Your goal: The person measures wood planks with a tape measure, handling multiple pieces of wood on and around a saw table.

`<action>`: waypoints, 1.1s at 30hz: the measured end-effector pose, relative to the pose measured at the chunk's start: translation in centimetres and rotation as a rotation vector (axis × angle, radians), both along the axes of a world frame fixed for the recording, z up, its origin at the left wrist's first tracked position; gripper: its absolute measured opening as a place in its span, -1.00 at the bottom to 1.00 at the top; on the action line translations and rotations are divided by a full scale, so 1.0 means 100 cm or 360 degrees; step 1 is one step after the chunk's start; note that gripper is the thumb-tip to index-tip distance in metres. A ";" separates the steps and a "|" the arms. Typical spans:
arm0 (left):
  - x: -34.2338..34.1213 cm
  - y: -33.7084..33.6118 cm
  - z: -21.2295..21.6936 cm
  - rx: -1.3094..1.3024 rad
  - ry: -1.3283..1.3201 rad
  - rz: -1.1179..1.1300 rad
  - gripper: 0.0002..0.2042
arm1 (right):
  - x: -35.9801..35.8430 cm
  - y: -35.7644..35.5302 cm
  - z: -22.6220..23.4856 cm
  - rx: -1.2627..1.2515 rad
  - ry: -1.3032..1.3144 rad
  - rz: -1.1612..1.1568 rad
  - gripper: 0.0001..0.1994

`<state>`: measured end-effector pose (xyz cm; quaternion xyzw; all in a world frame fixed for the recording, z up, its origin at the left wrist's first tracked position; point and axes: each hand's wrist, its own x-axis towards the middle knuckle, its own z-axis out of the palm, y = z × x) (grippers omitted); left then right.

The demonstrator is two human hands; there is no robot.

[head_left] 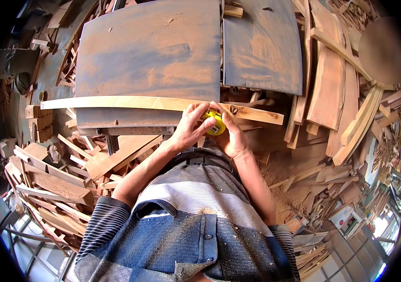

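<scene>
A yellow tape measure (217, 125) is held close to my body, between both hands. My left hand (191, 126) has its fingers curled against the tape's left side. My right hand (231, 134) wraps round the right side of the case, fingers bent at its top. Just beyond my fingertips a long, narrow wooden strip (130, 102) lies across the near part of the metal table; its right end, with a dark knot, juts past the table edge. How much tape blade is drawn out, if any, I cannot make out.
The sawdust-covered metal table (149, 51) has a gap beside a second metal panel (261, 51). Wide planks (325, 70) are stacked on the right. Scrap timber (55, 183) piles up at lower left, and sawdust and offcuts (299, 183) cover the ground at right.
</scene>
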<state>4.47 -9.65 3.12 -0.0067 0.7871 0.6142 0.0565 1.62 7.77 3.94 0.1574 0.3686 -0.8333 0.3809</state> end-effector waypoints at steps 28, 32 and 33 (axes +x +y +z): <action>0.056 -0.422 -0.051 0.0978 0.0258 0.1927 -0.92 | 0.020 0.282 0.032 0.1943 0.1262 0.1415 -0.47; 0.084 -0.487 -0.032 0.1128 0.0433 0.2668 -0.90 | -0.011 0.262 0.031 0.1814 0.1346 0.1454 -0.54; 0.090 -0.485 -0.045 0.1147 0.0343 0.2568 -0.88 | -0.020 0.224 0.030 0.1760 0.1421 0.1410 -0.59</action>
